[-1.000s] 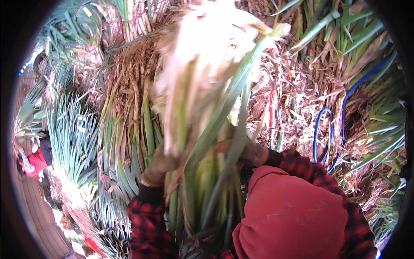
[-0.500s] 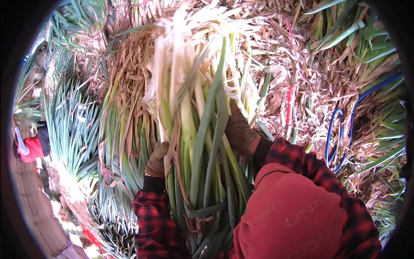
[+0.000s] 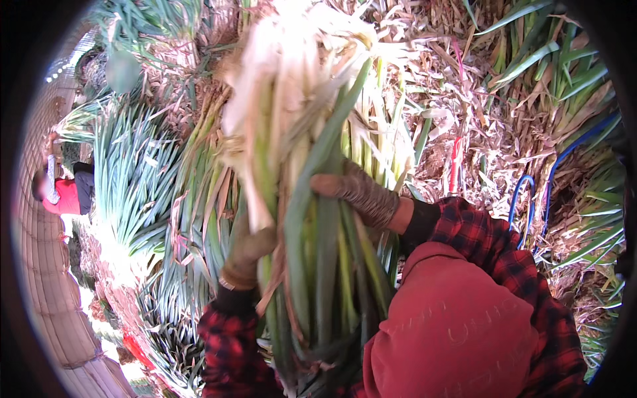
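Note:
A thick bunch of long green onions (image 3: 325, 245) stands out in front of me, pale stems and roots at the far end, green leaves toward me. My left hand (image 3: 249, 257), in a brownish glove, is closed on the bunch's left side, blurred a little. From the right, my gloved right hand (image 3: 361, 198) grips the same bunch, its thumb laid across the leaves and its other fingers partly hidden behind them. Bright light washes out the far end. More onions (image 3: 209, 152) with dry brown leaves lie beside the bunch on the left.
Piled green onions (image 3: 136, 176) lie at left, with more at right (image 3: 584, 219). A red-handled tool (image 3: 456, 159) rests on dry husks (image 3: 484, 126) near a blue hose (image 3: 552, 162). Red cloth (image 3: 458, 325) covers the lower right. Another person (image 3: 63, 196) is at far left.
The bunch has come up closer and tilted slightly. My right hand has shifted so its thumb lies over the leaves; my left hand has moved slightly nearer me. The other person shows more fully.

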Action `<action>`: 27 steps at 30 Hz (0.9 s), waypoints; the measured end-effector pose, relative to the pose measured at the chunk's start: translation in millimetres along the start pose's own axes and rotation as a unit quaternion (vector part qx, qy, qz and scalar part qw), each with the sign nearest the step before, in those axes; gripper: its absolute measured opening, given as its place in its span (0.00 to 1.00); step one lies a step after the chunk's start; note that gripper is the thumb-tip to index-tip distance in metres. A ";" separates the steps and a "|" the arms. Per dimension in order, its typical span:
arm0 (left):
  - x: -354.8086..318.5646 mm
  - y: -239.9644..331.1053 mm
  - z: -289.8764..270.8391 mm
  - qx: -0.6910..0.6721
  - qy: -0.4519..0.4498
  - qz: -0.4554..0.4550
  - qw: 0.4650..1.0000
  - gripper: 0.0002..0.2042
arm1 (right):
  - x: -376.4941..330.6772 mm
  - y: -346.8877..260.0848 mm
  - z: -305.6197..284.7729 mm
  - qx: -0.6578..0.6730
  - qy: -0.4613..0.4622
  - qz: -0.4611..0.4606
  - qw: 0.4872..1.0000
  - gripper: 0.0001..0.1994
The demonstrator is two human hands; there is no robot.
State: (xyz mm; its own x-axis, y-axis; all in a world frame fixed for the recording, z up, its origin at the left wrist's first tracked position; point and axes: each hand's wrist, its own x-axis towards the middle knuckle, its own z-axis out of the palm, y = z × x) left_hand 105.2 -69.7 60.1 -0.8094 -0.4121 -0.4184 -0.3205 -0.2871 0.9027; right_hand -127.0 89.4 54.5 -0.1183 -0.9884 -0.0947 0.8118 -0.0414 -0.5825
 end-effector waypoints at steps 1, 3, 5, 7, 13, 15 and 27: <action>-16.0 14.2 3.1 0.019 0.023 0.020 0.999 0.21 | -2.5 -12.4 18.2 -0.038 -0.031 -0.040 0.998 0.39; -62.6 61.9 18.0 0.090 0.127 0.088 0.984 0.21 | -1.0 -29.8 60.2 -0.102 -0.076 -0.113 0.985 0.37; -124.9 85.8 7.7 0.237 0.194 0.174 0.936 0.23 | -2.8 -48.9 115.9 -0.161 -0.122 -0.163 0.966 0.34; -187.9 117.4 18.5 0.232 0.278 0.236 0.902 0.24 | -7.2 -58.8 179.7 -0.242 -0.190 -0.175 0.935 0.33; -321.2 201.8 118.7 0.217 0.297 0.357 0.859 0.36 | -60.6 -88.0 311.6 -0.536 -0.263 -0.188 0.780 0.30; -371.1 193.9 133.3 0.216 0.412 0.383 0.799 0.53 | -80.8 -80.6 350.5 -0.614 -0.276 -0.189 0.715 0.30; -781.3 122.7 9.4 0.154 0.780 0.361 0.487 0.34 | -164.6 148.9 707.1 -0.709 -0.552 -0.346 0.270 0.25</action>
State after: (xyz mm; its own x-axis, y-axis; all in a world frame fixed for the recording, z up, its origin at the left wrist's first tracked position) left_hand 693.6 225.2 498.7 0.5170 -0.5336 0.6694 -0.4824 0.4643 0.7427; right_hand 417.8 142.8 554.2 0.9167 -0.2895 0.2754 -0.3141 -0.9481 0.0492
